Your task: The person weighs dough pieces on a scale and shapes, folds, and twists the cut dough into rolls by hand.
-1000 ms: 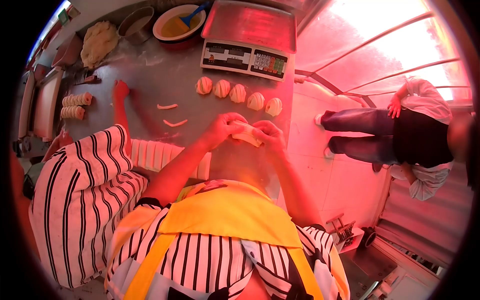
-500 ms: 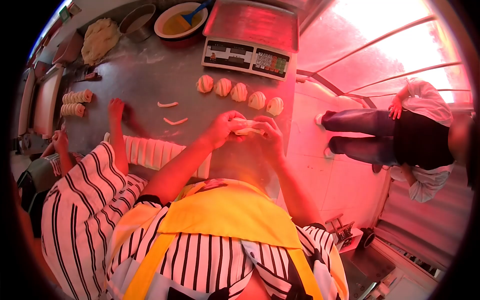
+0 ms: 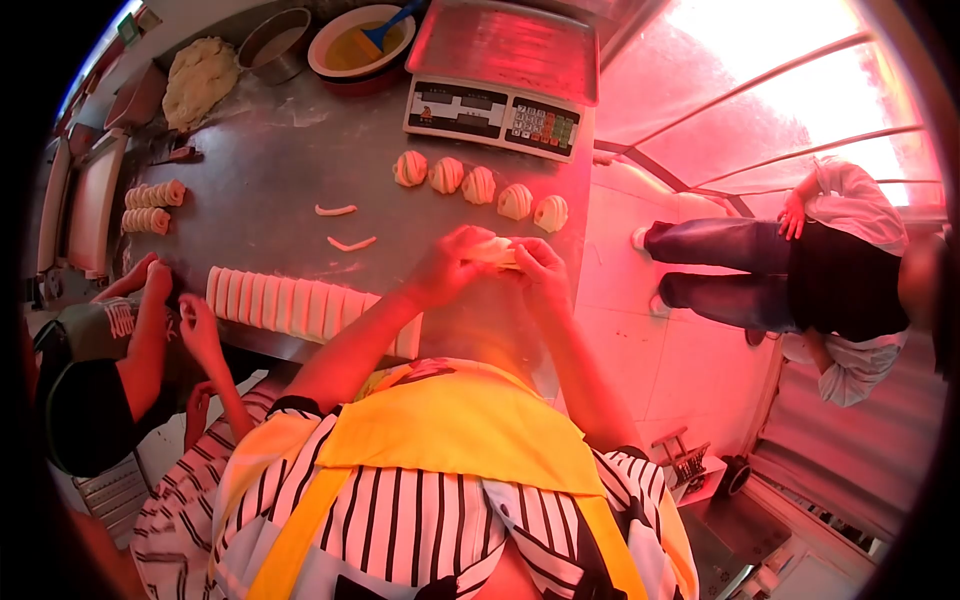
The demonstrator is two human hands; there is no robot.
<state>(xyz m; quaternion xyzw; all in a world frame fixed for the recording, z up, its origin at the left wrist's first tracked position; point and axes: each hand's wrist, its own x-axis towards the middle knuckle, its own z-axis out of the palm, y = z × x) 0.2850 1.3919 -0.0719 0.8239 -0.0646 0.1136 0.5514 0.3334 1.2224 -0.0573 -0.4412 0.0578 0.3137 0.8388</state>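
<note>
With the held piece of dough (image 3: 490,251) as the centre of the dial, the left hand (image 3: 445,268) is at 8 o'clock and the right hand (image 3: 544,268) at 4. Each grip is drawn in close, fingers and thumb pinching opposite ends of the piece, which sits over the table (image 3: 270,180); whether its underside touches the metal I cannot tell. Five striped dough rolls (image 3: 476,185) arc from 11 round to 1 o'clock, with the scale (image 3: 490,118) just beyond them at 12. Towards 11 stands a bowl (image 3: 319,48) of yellow liquid, a blue brush (image 3: 403,14) resting in it, and at 10 a large lump of dough (image 3: 200,82). Two thin dough strips (image 3: 336,210) lie apart near 9. Between 8 and 9, a row of dough slices (image 3: 290,303) runs along the table's edge, partly behind the left forearm; a co-worker's hand (image 3: 200,328) is raised just beyond its far end.
</note>
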